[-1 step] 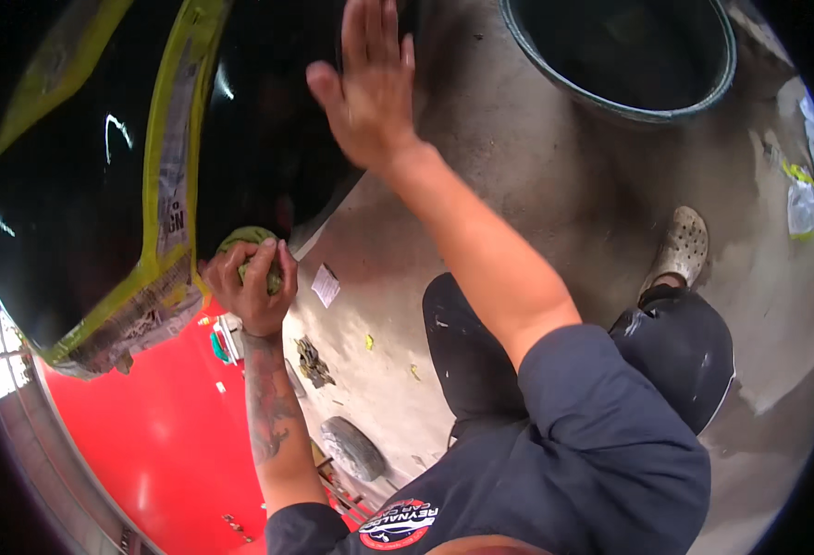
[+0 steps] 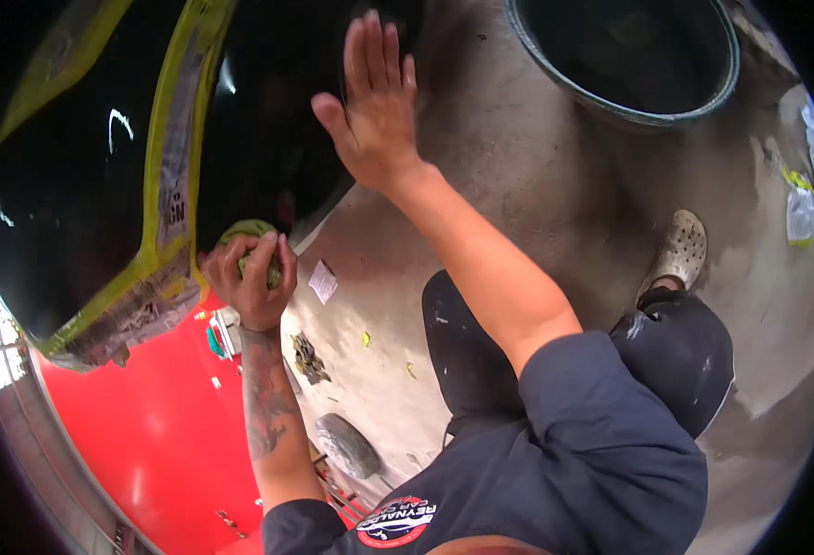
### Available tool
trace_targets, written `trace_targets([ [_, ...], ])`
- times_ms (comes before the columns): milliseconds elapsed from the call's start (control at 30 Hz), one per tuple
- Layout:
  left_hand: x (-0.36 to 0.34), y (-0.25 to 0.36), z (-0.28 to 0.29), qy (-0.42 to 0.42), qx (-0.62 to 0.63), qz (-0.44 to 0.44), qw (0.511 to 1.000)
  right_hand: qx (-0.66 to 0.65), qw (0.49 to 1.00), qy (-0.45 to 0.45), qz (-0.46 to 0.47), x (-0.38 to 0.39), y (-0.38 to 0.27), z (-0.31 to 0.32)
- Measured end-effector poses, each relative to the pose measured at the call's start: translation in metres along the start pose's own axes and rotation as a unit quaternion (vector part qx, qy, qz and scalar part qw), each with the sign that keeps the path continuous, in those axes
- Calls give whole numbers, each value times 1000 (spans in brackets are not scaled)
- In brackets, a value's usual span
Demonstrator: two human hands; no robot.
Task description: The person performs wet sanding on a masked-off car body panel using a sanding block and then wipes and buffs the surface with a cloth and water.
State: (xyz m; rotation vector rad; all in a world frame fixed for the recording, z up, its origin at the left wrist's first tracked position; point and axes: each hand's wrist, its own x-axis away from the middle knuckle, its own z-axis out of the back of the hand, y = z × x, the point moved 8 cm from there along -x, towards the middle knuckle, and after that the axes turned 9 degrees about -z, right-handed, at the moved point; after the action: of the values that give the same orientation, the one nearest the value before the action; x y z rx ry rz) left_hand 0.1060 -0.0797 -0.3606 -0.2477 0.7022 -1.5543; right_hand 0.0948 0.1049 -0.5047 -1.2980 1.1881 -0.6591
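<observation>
My left hand (image 2: 252,282) is closed round a crumpled green cloth (image 2: 250,228), holding it at the lower part of a glossy black car panel (image 2: 264,120). Fingers stretched and thumb out, my right hand (image 2: 376,129) is flat against the same panel farther up, near its right side; whether the whole palm touches cannot be made out. Just left of the cloth, yellow masking tape (image 2: 157,157) and printed paper (image 2: 175,171) border the panel. More taped paper runs along the bottom edge.
A large dark round tub (image 2: 634,116) stands at the upper right. Scraps of paper (image 2: 323,281), a dark crumpled rag (image 2: 309,359) and a tyre (image 2: 348,446) lie on the concrete floor. Plastic and yellow tape (image 2: 803,208) lie far right. A red surface (image 2: 129,435) fills the lower left.
My right hand has shifted slightly down, toward me. My left hand keeps its hold on the green cloth in nearly the same place.
</observation>
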Motion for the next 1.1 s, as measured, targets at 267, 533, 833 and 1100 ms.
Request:
trace_targets([
  [267,-11,-3,5,-24,43,-14,999,127,955,-198,181,153,-25,-53],
  [533,49,-33,32,-11,56,148,987,189,901,-147,361,117,12,-24],
  [833,74,-36,39,74,72,270,957,332,607,-277,666,131,-43,-41],
  [1100,114,132,-107,117,322,478,809,362,371,-316,795,143,-88,-59],
])
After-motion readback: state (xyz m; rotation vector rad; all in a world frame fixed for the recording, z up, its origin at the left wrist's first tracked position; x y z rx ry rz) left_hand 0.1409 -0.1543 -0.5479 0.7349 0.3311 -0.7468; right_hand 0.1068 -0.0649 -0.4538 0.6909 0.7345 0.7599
